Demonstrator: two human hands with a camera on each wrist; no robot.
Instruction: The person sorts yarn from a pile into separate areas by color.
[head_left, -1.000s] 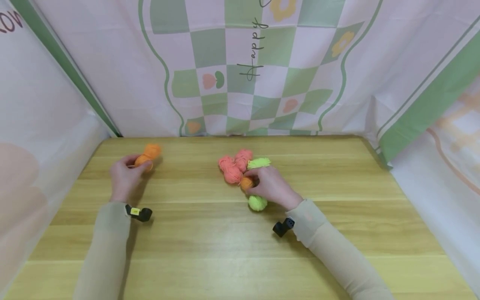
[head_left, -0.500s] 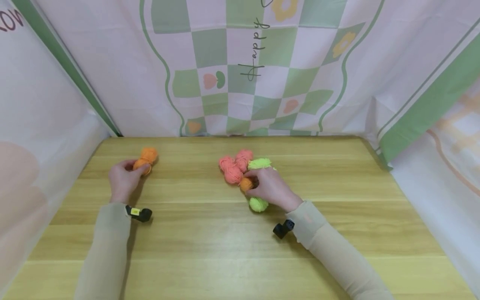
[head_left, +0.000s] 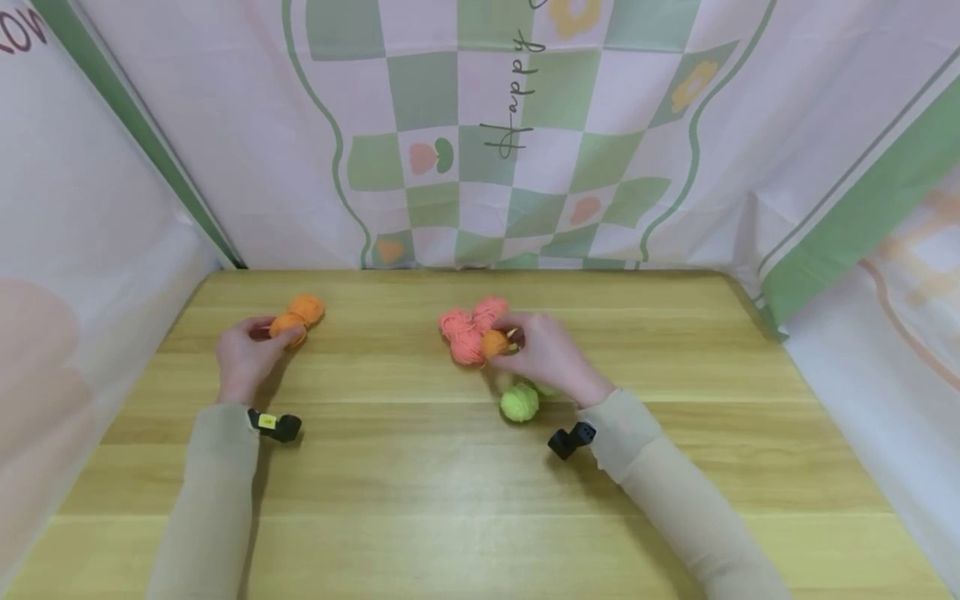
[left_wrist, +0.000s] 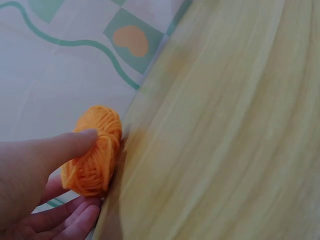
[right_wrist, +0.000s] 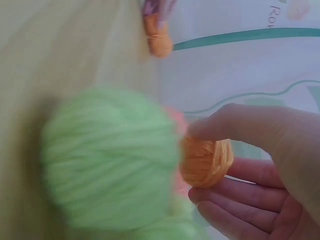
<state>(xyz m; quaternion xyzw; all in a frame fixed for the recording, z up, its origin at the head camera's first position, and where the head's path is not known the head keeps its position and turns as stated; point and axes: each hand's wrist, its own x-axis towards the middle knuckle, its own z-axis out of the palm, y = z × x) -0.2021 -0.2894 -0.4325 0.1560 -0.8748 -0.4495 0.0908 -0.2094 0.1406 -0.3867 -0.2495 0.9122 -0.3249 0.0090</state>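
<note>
Orange skein (head_left: 300, 317) slants away rightward, pinched in left grip (head_left: 251, 357); right grip (head_left: 551, 357) pinches second skein (head_left: 495, 343).

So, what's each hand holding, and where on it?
Left hand: orange yarn bundle, by its nearer lobe. Right hand: second orange yarn bundle, pinched across its sides; exact spot partly hidden.

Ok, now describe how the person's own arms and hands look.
Long beige fabric sleeves reach both wrists. Each wrist carries a small black device; the left one bears a rectangular yellow label. The left hand and right hand are ungloved, with no rings visible.
</note>
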